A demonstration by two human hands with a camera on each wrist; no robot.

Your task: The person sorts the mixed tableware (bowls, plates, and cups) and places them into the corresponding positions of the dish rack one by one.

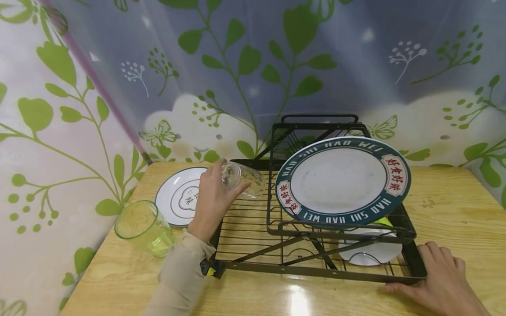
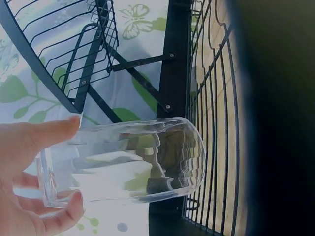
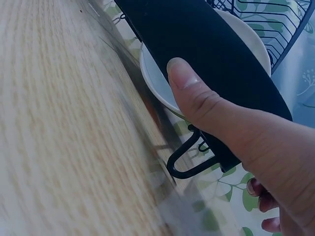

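My left hand (image 1: 211, 197) grips a clear drinking glass (image 1: 254, 183) by one end, with the glass lying on its side in the air. Its far end overlaps the wires at the left of the black two-tier dish rack (image 1: 276, 267). In the left wrist view, thumb and fingers wrap the near end of the glass (image 2: 133, 167). My right hand (image 1: 448, 278) holds the right end of the rack, its thumb (image 3: 189, 88) lying across the black end panel (image 3: 211, 64). A large green-rimmed plate (image 1: 340, 180) leans on the upper tier.
On the rack's lower right sits a white dish (image 1: 369, 254), with something yellow-green (image 1: 383, 221) above it. Left of the rack, a white plate (image 1: 170, 204) lies on the wooden table (image 1: 454, 206). A green-tinted glass (image 1: 148, 232) stands in front of that plate. Leaf-patterned cloth (image 1: 237, 87) hangs behind.
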